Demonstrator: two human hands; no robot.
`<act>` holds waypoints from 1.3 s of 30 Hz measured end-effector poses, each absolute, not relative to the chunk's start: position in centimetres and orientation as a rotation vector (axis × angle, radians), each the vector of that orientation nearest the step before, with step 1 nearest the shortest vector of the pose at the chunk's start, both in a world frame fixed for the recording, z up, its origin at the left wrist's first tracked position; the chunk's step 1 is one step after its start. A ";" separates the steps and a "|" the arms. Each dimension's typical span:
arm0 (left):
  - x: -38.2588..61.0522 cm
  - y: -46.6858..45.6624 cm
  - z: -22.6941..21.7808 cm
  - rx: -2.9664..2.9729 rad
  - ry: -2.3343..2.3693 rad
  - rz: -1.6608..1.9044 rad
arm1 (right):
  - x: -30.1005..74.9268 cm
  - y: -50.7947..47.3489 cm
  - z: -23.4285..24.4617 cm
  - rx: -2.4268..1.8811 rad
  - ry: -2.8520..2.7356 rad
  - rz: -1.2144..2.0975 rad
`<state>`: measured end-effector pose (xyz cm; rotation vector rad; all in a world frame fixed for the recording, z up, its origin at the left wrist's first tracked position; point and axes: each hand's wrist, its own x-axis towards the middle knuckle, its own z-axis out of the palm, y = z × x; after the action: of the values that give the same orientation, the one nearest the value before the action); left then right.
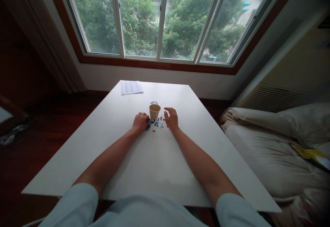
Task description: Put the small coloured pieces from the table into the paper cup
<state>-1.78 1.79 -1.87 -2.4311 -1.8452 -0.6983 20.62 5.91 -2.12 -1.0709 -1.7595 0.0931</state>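
A paper cup [155, 112] stands upright on the white table, its mouth facing up and its bottom out of sight. Small blue and dark brown bead-like pieces [156, 124] lie scattered in front of it. My left hand [141, 121] rests at the left edge of these pieces, fingers curled down; anything inside them is hidden. To the right of the cup, my right hand [171, 117] is open, thumb and index finger apart, with nothing visible between them. A thin loop [154, 103], perhaps a cord or bracelet, lies just behind the cup.
Printed sheets [132, 87] lie at the table's far left corner. The white table [165, 172] reaches toward a wall with a window. A padded beige seat [257, 151] stands close to its right side, bearing a yellow and black item [309, 153].
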 end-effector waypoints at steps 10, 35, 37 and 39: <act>-1.5 1.6 -1.5 -2.403 -1.850 -0.788 | 21.3 7.6 -4.1 -1.484 -1.977 0.178; 0.4 2.7 1.5 -2.228 -1.882 -2.404 | 21.2 7.2 -3.8 -1.399 -1.896 0.260; 0.7 2.8 1.8 -2.221 -1.896 -2.527 | 21.2 7.1 -3.6 -1.381 -1.874 0.273; 0.8 2.8 2.1 -2.247 -1.896 -2.635 | 21.1 7.0 -3.5 -1.355 -1.862 0.272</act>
<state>0.84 2.80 2.11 -2.2468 -1.8959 -2.6351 21.09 6.97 -3.45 -1.3555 -1.8616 0.2718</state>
